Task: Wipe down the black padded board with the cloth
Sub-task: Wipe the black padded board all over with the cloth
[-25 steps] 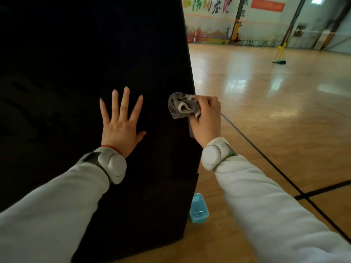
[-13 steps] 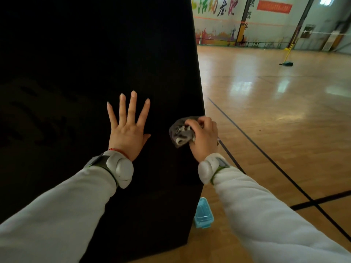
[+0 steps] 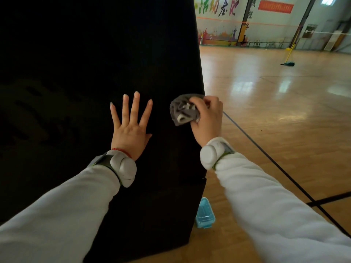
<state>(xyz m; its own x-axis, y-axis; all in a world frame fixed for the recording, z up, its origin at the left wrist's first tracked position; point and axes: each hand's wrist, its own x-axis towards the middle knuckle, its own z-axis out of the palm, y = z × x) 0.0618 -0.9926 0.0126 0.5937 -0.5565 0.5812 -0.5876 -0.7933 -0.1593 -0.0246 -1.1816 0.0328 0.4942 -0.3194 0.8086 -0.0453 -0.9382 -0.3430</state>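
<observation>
With the left hand [image 3: 131, 130] flat on the board [image 3: 95, 63], the right hand [image 3: 207, 118] clutching the cloth [image 3: 182, 111] at mid-frame probably needs firm, overlapping strokes.

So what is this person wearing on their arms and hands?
The left hand and right hand are bare. The left sleeve and right sleeve are puffy and white. Each wrist carries a rounded pale grey device on a dark strap with green edging; a red cord circles the left wrist.

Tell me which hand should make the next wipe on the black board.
Right. The right hand grips the cloth against the board near its right edge; the left hand lies flat on it, empty.
</observation>
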